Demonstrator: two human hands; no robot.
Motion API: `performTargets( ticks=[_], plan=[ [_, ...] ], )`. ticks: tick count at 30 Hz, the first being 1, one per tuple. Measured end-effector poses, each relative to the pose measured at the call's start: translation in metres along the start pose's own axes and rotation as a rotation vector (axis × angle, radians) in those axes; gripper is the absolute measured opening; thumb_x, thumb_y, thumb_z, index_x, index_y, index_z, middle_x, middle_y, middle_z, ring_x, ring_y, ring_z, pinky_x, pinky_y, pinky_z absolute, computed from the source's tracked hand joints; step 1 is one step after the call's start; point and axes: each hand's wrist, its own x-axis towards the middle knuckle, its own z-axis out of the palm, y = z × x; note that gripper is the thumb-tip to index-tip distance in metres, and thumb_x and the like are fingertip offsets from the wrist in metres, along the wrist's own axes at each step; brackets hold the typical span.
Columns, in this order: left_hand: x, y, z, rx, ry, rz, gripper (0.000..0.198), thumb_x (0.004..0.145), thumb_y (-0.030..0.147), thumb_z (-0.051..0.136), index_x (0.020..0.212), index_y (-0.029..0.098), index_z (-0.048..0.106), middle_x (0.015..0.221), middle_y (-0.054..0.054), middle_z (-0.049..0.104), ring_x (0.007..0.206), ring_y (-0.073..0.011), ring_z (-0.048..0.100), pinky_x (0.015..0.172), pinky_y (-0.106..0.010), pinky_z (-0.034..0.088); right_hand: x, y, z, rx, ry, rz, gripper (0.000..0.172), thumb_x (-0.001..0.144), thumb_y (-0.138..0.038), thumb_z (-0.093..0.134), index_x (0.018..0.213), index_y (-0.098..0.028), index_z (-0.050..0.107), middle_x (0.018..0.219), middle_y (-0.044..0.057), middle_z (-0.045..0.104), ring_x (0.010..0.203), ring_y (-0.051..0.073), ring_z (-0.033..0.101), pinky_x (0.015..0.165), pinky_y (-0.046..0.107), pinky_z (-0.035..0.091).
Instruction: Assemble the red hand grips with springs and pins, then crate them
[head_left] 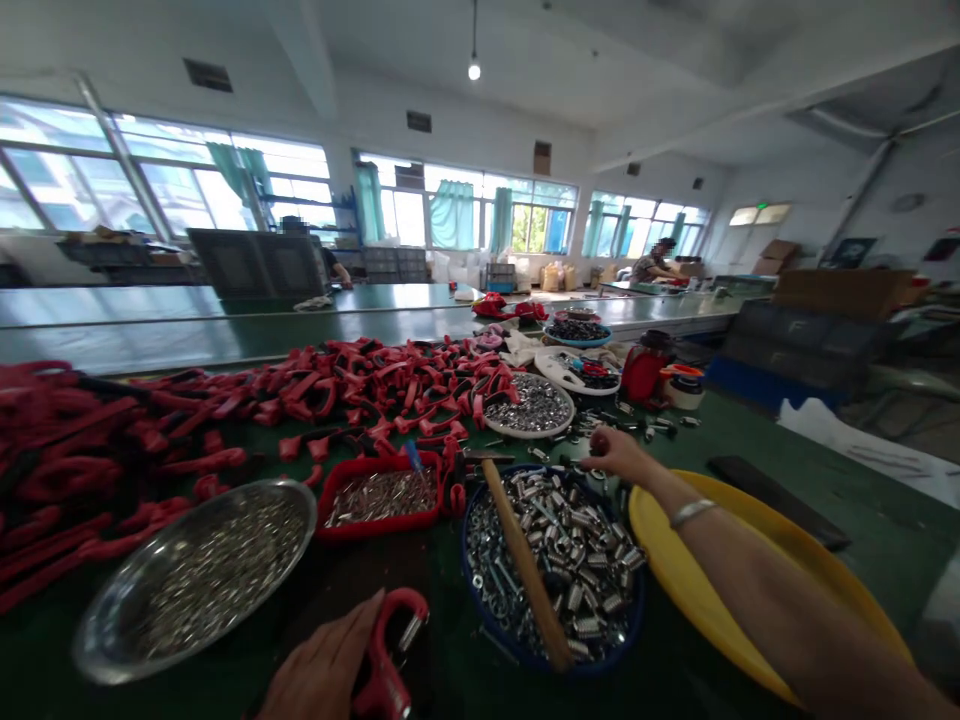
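Observation:
At the bottom of the head view, my left hand [330, 660] is closed around a red curved tool handle [390, 650] with a bit of bright metal at its inner side. My right hand [619, 455] reaches over the far right rim of a blue basin [637, 610], fingers pinched together; what they hold, if anything, cannot be made out. Coil springs [577, 560] and small bolts fill that basin. Across it lies a hammer [529, 570] with a wooden handle. Left of the basin stands a red tray [326, 530] of small metal pins.
A metal bowl [94, 645] of small parts sits at left, before a heap of red handles [360, 385]. A yellow basin [735, 510] lies under my right forearm. Farther back are a white plate [540, 433] of metal parts and a red bottle [646, 370]. Two people work beyond.

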Motion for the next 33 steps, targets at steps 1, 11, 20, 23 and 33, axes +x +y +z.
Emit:
performTargets(
  ticks=[1,11,20,23,33],
  plan=[
    [-0.003,0.008,-0.010,-0.022,-0.027,0.008,0.084,0.055,0.043,0.063,0.131,0.014,0.040,0.132,-0.009,0.046,0.118,-0.0288,0.043,0.100,-0.039,0.033,-0.012,-0.012,-0.001,0.054,0.026,-0.032,0.030,0.082,-0.039,0.054,0.093,-0.011,0.056,0.080,0.005,0.061,0.069,0.015,0.059,0.060,0.028,0.050],
    [-0.015,0.028,-0.051,-0.178,-0.049,0.005,0.110,0.042,0.055,0.068,0.135,0.012,0.029,0.125,-0.015,0.049,0.114,-0.0314,0.042,0.103,-0.045,0.023,-0.149,-0.171,0.072,0.585,-0.106,-0.237,0.032,0.071,-0.043,0.064,0.092,-0.020,0.059,0.076,0.004,0.064,0.063,0.018,0.061,0.054,0.029,0.053],
    [-0.009,0.016,-0.048,-0.130,-0.030,-0.026,0.102,0.043,0.063,0.063,0.130,0.017,0.038,0.129,-0.011,0.048,0.115,-0.0312,0.041,0.104,-0.049,0.014,-0.140,-0.176,0.100,0.631,-0.048,-0.171,0.031,0.072,-0.035,0.059,0.099,-0.018,0.055,0.079,0.004,0.063,0.062,0.018,0.061,0.055,0.032,0.053],
    [-0.006,0.016,-0.044,-0.157,-0.022,-0.010,0.100,0.044,0.064,0.062,0.130,0.019,0.039,0.129,-0.008,0.047,0.116,-0.0313,0.040,0.104,-0.049,0.013,-0.123,-0.159,0.082,0.277,0.163,-0.195,0.032,0.073,-0.035,0.055,0.100,-0.018,0.059,0.094,0.007,0.064,0.073,0.020,0.061,0.067,0.034,0.050],
    [-0.009,0.012,-0.043,-0.168,-0.001,0.023,0.102,0.042,0.064,0.063,0.130,0.018,0.038,0.129,-0.008,0.048,0.113,-0.0309,0.041,0.101,-0.045,0.022,-0.110,-0.138,0.057,0.053,0.261,-0.132,0.033,0.071,-0.048,0.054,0.083,-0.017,0.057,0.068,0.003,0.063,0.060,0.018,0.058,0.057,0.029,0.044]
  ],
)
